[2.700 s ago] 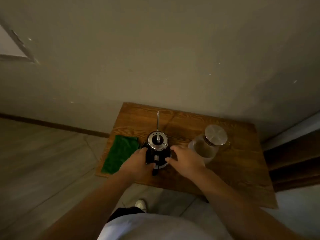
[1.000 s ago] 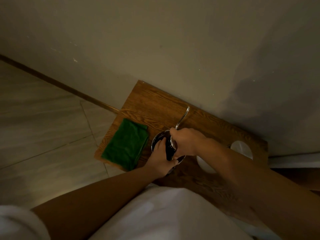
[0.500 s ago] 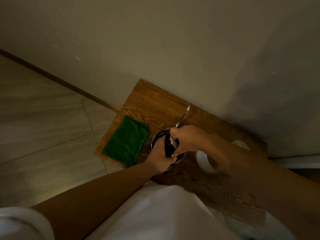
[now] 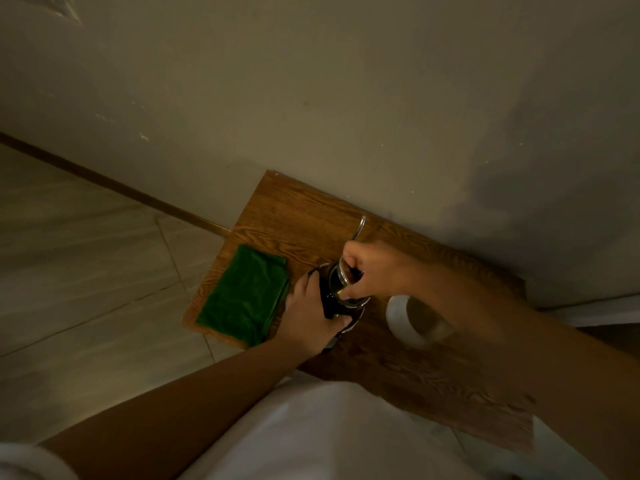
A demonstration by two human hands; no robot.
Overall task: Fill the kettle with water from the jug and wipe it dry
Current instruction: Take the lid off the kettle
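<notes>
1. Bottom of frame: white shirt front, with both bare forearms reaching up toward frame centre.
2. Left hand, centre frame: fingers wrapped around the near-left side of the black-and-steel gooseneck kettle, closed against its body near the handle.
3. Right hand, just above and right of the left: fingertips pinched together on the round steel kettle lid, which is tilted and lifted off the rim.
4. The kettle stands on the brown wood-grain table, centre frame; its thin curved steel spout projects toward the wall.
5. Clear glass water jug, right of the kettle, partly hidden by the right forearm; contents not discernible.
6. Folded green cloth lies flat at the table's left edge, just beside the kettle, apart from it.
7. Far: beige wall across the upper frame; pale tiled floor at left.
</notes>
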